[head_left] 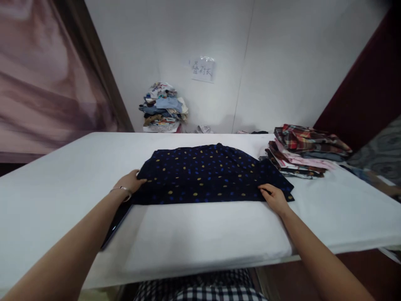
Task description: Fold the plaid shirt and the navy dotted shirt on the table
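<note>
A dark navy shirt (200,175) with blue and yellow spots lies spread across the white table, folded over into a wide, low shape. A sleeve-like part (278,177) sticks out at its right end. My left hand (130,182), with a bracelet on the wrist, is closed on the shirt's left edge. Toward the right end, my right hand (273,197) pinches the cloth near the lower edge, thumb and fingers together. Under my left forearm lies a dark flat object (115,225) with a shiny edge, partly hidden.
Folded clothes, plaid on top, form a stack (307,150) at the right, close to the shirt. Behind the far edge of the white table (78,179) rises a taller clothes pile (163,108). A handwritten paper sign (203,70) hangs on the wall; a pink curtain (40,83) hangs left.
</note>
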`<move>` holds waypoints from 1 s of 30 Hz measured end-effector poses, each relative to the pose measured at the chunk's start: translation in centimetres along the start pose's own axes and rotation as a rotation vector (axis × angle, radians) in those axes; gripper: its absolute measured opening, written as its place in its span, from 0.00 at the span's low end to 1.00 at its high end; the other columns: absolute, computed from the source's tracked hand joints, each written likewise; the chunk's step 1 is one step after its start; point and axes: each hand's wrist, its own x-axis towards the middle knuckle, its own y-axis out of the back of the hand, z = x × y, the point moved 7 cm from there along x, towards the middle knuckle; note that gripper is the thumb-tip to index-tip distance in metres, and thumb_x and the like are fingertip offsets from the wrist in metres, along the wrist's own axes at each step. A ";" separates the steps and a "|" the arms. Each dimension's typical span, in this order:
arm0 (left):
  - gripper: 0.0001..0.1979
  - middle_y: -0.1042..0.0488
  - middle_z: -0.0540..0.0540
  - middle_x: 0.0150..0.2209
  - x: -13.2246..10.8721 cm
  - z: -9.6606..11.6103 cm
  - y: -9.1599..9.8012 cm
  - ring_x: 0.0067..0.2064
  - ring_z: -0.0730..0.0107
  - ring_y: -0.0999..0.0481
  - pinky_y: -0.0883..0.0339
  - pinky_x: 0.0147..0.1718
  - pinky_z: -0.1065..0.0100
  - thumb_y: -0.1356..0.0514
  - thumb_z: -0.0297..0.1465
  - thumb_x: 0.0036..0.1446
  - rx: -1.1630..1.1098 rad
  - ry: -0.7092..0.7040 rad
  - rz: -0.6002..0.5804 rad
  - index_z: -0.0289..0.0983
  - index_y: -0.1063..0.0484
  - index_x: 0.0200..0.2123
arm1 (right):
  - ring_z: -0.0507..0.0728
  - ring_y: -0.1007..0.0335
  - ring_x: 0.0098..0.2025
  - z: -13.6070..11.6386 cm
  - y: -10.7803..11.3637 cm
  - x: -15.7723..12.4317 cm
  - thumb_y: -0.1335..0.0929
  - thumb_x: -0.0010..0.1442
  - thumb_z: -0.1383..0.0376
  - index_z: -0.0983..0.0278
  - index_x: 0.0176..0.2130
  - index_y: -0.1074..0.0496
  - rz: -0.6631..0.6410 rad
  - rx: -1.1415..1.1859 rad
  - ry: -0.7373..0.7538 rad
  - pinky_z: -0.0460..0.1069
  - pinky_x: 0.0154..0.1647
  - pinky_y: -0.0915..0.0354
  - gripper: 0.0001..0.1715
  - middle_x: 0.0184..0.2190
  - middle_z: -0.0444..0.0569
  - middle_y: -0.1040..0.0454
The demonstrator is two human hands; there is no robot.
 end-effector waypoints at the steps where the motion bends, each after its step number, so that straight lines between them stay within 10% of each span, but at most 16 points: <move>1: 0.26 0.24 0.32 0.41 0.0 -0.2 -0.8 0.43 0.43 0.25 0.32 0.39 0.52 0.44 0.41 0.51 0.037 -0.004 -0.040 0.29 0.33 0.48 | 0.58 0.27 0.40 -0.2 0.2 -0.1 0.37 0.57 0.60 0.61 0.36 0.25 0.013 0.016 -0.006 0.54 0.45 0.33 0.13 0.36 0.50 0.23; 9: 0.30 0.30 0.35 0.52 -4.0 4.9 -1.4 0.53 0.46 0.31 0.37 0.51 0.49 0.58 0.49 0.60 0.150 -0.430 0.254 0.31 0.34 0.50 | 0.62 0.36 0.52 -2.4 2.9 -0.1 0.36 0.58 0.62 0.62 0.45 0.28 0.350 -0.255 0.142 0.59 0.52 0.38 0.16 0.48 0.55 0.30; 17: 0.29 0.29 0.41 0.54 -7.5 5.5 -6.8 0.54 0.53 0.30 0.37 0.52 0.53 0.46 0.53 0.52 0.134 -0.778 0.043 0.41 0.28 0.50 | 0.57 0.30 0.35 -3.0 1.2 -0.5 0.38 0.59 0.66 0.62 0.37 0.26 0.052 -0.431 0.215 0.60 0.54 0.41 0.11 0.29 0.47 0.25; 24: 0.24 0.26 0.43 0.50 -7.3 2.5 -5.4 0.51 0.56 0.27 0.33 0.50 0.57 0.45 0.38 0.52 0.129 -0.792 0.083 0.41 0.30 0.52 | 0.61 0.36 0.54 -3.2 2.0 -2.8 0.36 0.60 0.58 0.62 0.53 0.31 -0.103 -0.436 0.226 0.56 0.54 0.37 0.22 0.53 0.55 0.31; 30: 0.27 0.27 0.40 0.51 -7.1 1.7 -5.7 0.53 0.54 0.29 0.35 0.50 0.54 0.51 0.26 0.47 0.238 -0.744 0.094 0.38 0.29 0.51 | 0.62 0.36 0.55 -1.5 2.3 -3.4 0.37 0.58 0.62 0.61 0.57 0.34 -0.269 -0.524 0.230 0.59 0.54 0.40 0.26 0.53 0.54 0.30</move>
